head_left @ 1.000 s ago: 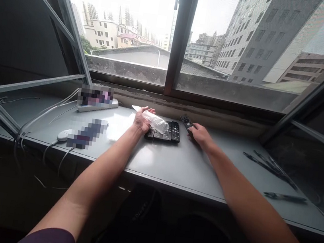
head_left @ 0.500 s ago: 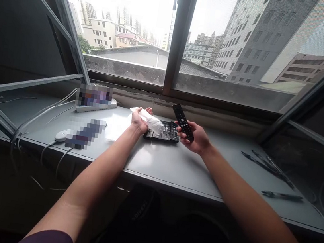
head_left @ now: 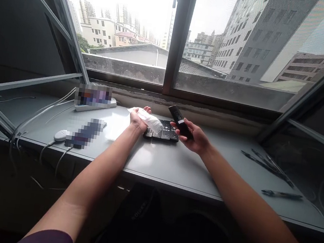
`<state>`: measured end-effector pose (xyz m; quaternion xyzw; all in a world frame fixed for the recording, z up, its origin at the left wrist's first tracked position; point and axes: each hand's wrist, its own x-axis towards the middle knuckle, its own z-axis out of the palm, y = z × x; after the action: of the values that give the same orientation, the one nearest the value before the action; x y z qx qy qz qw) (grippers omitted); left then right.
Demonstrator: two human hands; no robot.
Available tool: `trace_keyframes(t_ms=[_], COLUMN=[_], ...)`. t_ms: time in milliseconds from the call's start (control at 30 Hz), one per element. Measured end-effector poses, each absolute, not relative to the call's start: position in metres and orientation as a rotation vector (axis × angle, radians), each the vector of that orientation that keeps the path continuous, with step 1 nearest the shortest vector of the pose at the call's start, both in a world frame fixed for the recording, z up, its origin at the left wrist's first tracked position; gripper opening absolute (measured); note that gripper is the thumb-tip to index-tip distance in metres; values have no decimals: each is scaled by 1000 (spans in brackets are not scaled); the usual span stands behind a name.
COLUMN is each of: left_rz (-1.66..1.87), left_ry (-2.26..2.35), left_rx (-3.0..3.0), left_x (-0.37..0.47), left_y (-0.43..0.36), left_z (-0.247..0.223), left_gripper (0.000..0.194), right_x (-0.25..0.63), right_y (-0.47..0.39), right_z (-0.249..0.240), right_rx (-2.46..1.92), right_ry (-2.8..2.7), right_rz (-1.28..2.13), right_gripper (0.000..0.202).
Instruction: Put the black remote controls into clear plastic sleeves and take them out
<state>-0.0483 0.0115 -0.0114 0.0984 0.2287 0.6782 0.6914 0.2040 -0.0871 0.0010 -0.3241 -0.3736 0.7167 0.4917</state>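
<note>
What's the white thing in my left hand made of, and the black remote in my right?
The white wrapper looks like thin, soft plastic, as it's crinkly with shiny bits. The black remote seems hard plastic: straight edges, smooth, slightly glossy.

So there's this gray tabletop [head_left: 167, 166] shoved up against a big dark-framed window [head_left: 173, 54], and outside it's pale buildings [head_left: 102, 32] on the left, a tall gray tower [head_left: 251, 41] on the right, plus a low roof [head_left: 141, 54] between them. Left side's kinda cable city, with white cords [head_left: 41, 110] near a long white block [head_left: 96, 105] that's partly pixelated, and a rounded white gadget [head_left: 61, 135] right by another pixelated patch [head_left: 86, 134]. Over on the right, skinny dark sticks [head_left: 270, 167] lie bunched behind a pen-like thing [head_left: 281, 194], and metal bars [head_left: 31, 83] slant up at both ends.
</note>
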Motion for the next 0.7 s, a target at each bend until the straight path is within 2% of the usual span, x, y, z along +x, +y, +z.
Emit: trace_keyframes(t_ms=[100,167,300,500,700], left_rz=[1535,1551,1568,1541,1538], left_ry=[528,521,500,500,486], left_rx=[238,242,235,226,214], left_x=[-50,-51,-53,-55,-55], left_y=[14,16,16,12,15], left_z=[-14,-16,-17,-15,-16], left_gripper=[43,48,57,57,54], right_x=[206,207,208,201,201], right_y=[-85,-84,-82,-86,-88], right_z=[0,-1,-5,-4,0], right_rx=[-725,-716,-726,-768,-715], right_ry=[-951,-978,-1001,-936,-920], right_rz=[1812,1840,1832,1732,1820], right_gripper=[36,41,41,19,42])
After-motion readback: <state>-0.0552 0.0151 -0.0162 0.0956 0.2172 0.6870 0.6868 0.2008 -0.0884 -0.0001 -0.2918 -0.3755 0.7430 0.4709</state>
